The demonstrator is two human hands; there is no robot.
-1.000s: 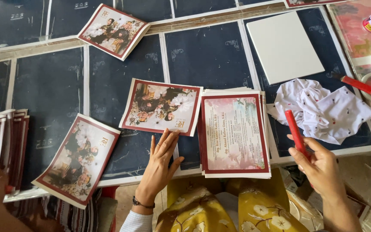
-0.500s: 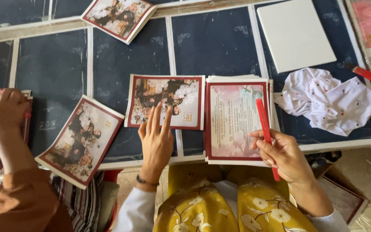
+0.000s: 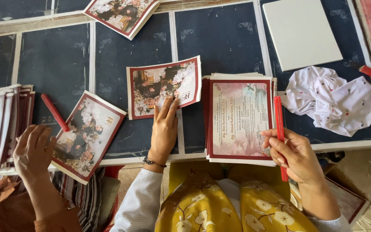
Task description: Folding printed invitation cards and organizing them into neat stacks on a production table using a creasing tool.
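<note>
My left hand [image 3: 164,129] has slid up, fingers flat on the card [image 3: 164,87] near the table's [image 3: 220,38] front edge. My right hand [image 3: 295,154] now grips the red stick [image 3: 279,124] over the stack [image 3: 240,118].

A glossy rectangular printed card with a dark red border and a flower-framed photo [image 3: 164,88] lies flat and slightly tilted on the dark worktop, its lower edge under the fingertips of the left hand [image 3: 164,131]. At its three o'clock, just beside it, sits a neat stack of dark-red-bordered cards with a pale text face on top [image 3: 240,118], squared up and reaching the near edge of the worktop. A slim red plastic stick [image 3: 280,133] stands roughly upright over the stack's right edge, pinched in the fingers of the right hand [image 3: 295,154], its lower end past the worktop edge at six o'clock.
</note>
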